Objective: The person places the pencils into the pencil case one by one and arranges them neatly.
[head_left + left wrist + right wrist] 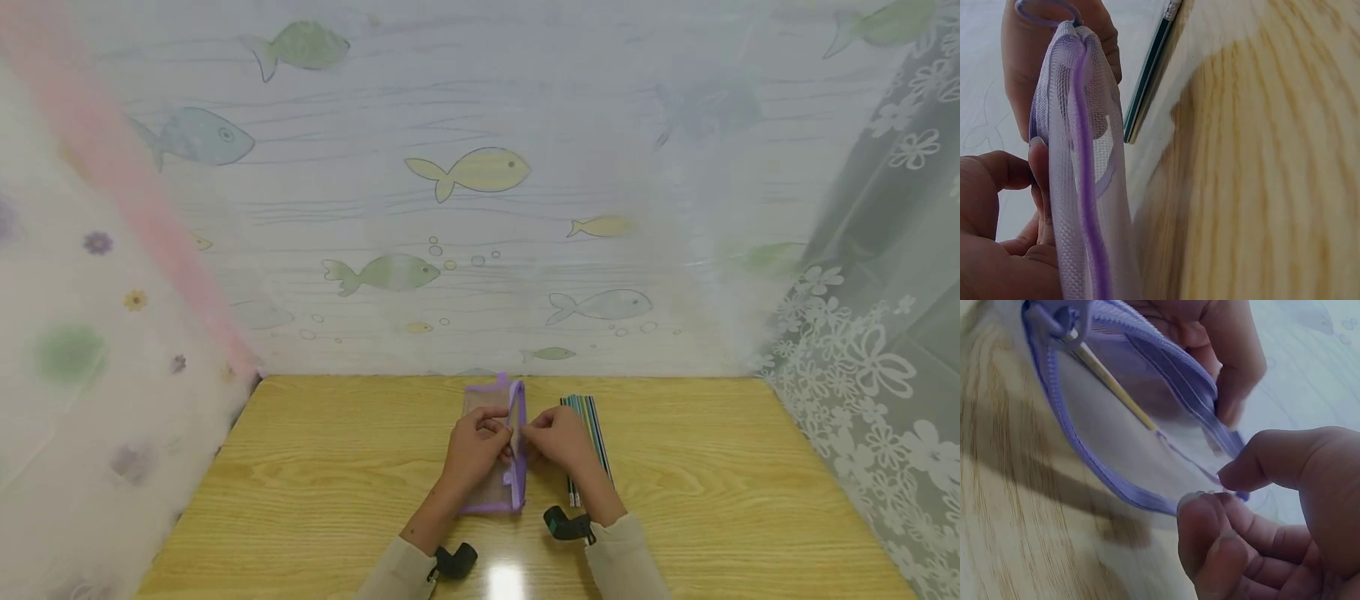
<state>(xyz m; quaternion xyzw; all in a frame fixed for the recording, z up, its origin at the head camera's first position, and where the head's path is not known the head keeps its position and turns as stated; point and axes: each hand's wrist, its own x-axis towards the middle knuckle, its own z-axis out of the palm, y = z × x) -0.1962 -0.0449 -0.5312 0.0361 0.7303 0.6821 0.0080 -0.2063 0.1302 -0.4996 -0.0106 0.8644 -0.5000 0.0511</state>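
Note:
A mesh zip pouch (487,507) with purple trim lies upright on the table, its zipper mouth (1085,450) spread apart. My left hand (476,446) pinches the mouth's left side between thumb and fingers. Across from it, my right hand (561,437) pinches the purple edge near one end of the zipper. Inside the mouth, a thin yellow-and-white strip (1119,390) shows in the right wrist view. A purple pull loop (1047,12) stands at the pouch's end in the left wrist view. Several striped pencils (581,406) lie side by side beyond my right hand, partly hidden by the forearm.
The wood-grain table (315,467) ends at a fish-printed curtain (480,333) at the back. Other curtains hang on the left and right sides. A black wrist camera (457,561) sits on my left wrist, with another (566,525) on the right.

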